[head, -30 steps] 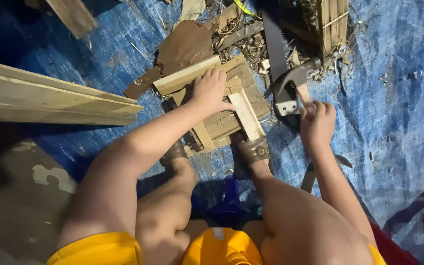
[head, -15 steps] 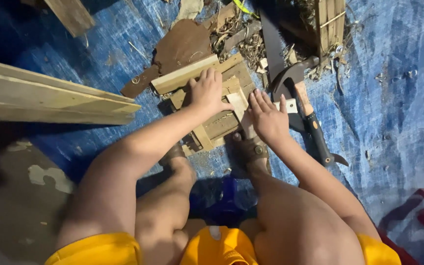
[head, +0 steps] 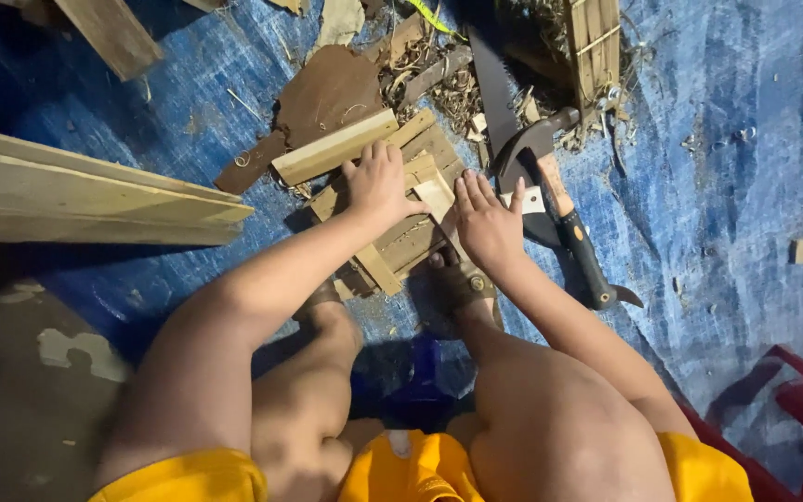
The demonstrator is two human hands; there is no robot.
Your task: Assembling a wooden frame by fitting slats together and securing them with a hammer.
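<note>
Wood strips (head: 401,209) stacked at frame centre on blue tarp (head: 717,214), just past sandalled foot (head: 462,288). Left hand (head: 378,181) pressed flat on stack, fingers spread, gripping nothing. Right hand (head: 487,218) open-palmed on pale slat (head: 439,200). Hatchet (head: 559,200) just right; saw blade (head: 494,98) beyond, long planks (head: 76,191) left.

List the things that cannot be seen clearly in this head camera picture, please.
- Stack of pale wooden slats, head view: the left hand and right hand cover its middle.
- Grey saw blade: the black-handled hatchet hides its lower end.
- Long pale planks: cut off by the left edge.
</note>
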